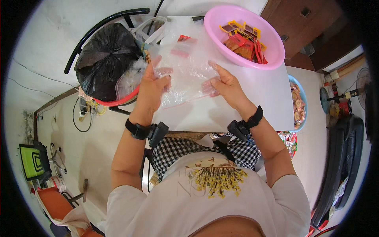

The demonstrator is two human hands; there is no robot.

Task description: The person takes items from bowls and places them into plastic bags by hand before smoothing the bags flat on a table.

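Note:
A clear plastic bag point(189, 77) is spread between my two hands above the white table point(254, 100). My left hand point(154, 89) grips its left side, with fingers partly seen through the film. At its right side, my right hand point(226, 84) pinches the plastic between thumb and fingers. Small red pieces point(180, 53) show at the upper part of the clear plastic; whether they lie inside or under it I cannot tell. Beyond my right hand stands a pink plastic basin point(213, 38) holding several red and yellow snack packets point(244, 49).
Left of the table, a black plastic bag point(108, 62) and clear plastic sit over a red-rimmed container point(121, 100), by a black chair rail point(97, 26). A blue basin point(306, 103) of packaged items stands beyond the table's right edge. White bag handles point(154, 29) lie at the back left.

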